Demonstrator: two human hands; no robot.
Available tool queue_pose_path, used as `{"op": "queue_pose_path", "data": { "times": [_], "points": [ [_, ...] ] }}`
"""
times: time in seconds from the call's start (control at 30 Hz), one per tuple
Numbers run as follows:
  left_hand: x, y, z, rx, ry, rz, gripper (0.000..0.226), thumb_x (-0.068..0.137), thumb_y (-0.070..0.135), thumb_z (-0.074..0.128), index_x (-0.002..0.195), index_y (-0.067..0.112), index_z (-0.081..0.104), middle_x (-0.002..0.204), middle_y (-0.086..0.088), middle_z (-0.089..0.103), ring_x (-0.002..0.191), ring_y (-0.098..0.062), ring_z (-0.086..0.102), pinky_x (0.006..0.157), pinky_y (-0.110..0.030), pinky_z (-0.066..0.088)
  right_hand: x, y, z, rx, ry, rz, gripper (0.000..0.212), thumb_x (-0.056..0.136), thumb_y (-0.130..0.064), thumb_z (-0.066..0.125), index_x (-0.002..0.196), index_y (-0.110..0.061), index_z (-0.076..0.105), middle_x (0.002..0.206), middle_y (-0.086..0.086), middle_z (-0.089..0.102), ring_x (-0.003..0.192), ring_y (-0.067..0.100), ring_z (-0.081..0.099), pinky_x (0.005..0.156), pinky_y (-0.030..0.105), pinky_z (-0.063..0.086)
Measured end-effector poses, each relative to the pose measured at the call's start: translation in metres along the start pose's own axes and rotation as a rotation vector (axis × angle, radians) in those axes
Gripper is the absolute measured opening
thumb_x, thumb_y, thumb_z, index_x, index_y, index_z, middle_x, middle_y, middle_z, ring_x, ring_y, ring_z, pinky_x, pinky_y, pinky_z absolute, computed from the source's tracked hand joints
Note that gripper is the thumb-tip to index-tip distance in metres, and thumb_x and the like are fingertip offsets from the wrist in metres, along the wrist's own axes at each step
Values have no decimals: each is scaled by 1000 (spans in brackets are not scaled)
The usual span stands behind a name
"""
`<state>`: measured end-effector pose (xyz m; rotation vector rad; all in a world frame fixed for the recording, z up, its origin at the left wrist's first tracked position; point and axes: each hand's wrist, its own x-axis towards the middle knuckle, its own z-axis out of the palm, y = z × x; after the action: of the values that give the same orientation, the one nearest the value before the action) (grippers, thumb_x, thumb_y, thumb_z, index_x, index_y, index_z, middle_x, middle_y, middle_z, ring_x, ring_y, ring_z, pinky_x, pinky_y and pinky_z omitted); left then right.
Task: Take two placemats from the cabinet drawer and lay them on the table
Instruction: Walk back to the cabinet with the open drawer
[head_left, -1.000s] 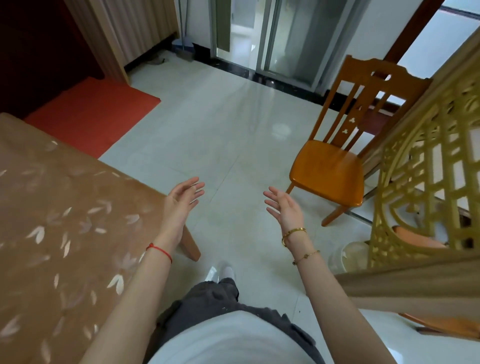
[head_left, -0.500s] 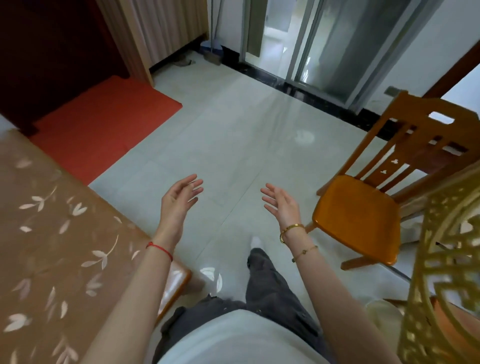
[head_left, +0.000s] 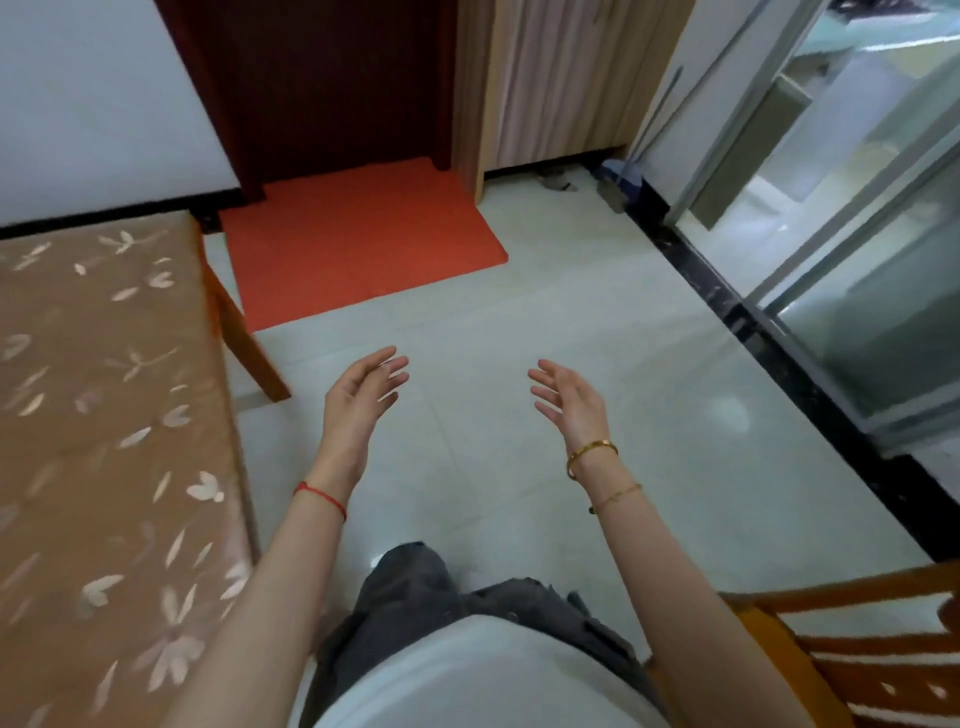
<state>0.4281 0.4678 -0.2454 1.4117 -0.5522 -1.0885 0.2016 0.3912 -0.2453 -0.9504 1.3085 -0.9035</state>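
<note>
Both hands are out in front over the pale tiled floor (head_left: 597, 322), palms facing each other with a gap between them; the left hand (head_left: 358, 400) is spread loose with nothing in it and has a red string (head_left: 319, 500) on the wrist; the right hand (head_left: 569, 400) is the same, fingers fanned and carrying nothing, with a gold bangle (head_left: 592, 452) and a thin chain behind it. The table (head_left: 104, 415) runs down the left side under a brown cloth with pale leaves; no placemats or cabinet drawer show anywhere in view. An orange mat (head_left: 358, 244) lies ahead by a dark door (head_left: 332, 83); a wooden chair (head_left: 852, 654) sits at the bottom right; glass doors (head_left: 857, 249) on the right.
</note>
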Motion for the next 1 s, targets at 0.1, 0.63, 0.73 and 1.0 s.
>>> {"op": "queue_pose_path", "data": {
  "times": [0.1, 0.63, 0.73, 1.0],
  "points": [
    [23, 12, 5, -42, 106, 25, 29, 99, 19, 50, 125, 13, 64, 121, -8, 69, 115, -25, 66, 102, -37, 48, 39, -21, 13, -11, -91, -12, 37, 102, -24, 40, 128, -4, 58, 119, 12, 65, 108, 24, 62, 99, 37, 49],
    [248, 99, -11, -101, 295, 132, 31, 101, 16, 48, 127, 6, 60, 121, -13, 67, 114, -29, 63, 103, -38, 46, 268, -102, 167, -17, -338, -25, 36, 101, -25, 41, 126, -7, 59, 121, 10, 66, 115, 25, 61, 101, 38, 49],
    [298, 123, -22, -96, 330, 134, 30, 98, 20, 55, 125, 11, 64, 117, -7, 72, 112, -25, 67, 101, -35, 49, 310, -122, 203, -32, -366, -47, 33, 102, -27, 39, 123, -11, 60, 119, 9, 67, 113, 25, 61, 99, 37, 49],
    [408, 173, -49, -143, 391, 121, 29, 96, 20, 57, 122, 14, 67, 115, -5, 73, 112, -22, 68, 95, -30, 51, 401, -158, 291, -80, -427, -68, 32, 102, -30, 38, 119, -16, 62, 114, 5, 69, 109, 22, 63, 95, 33, 51]
  ]
}}
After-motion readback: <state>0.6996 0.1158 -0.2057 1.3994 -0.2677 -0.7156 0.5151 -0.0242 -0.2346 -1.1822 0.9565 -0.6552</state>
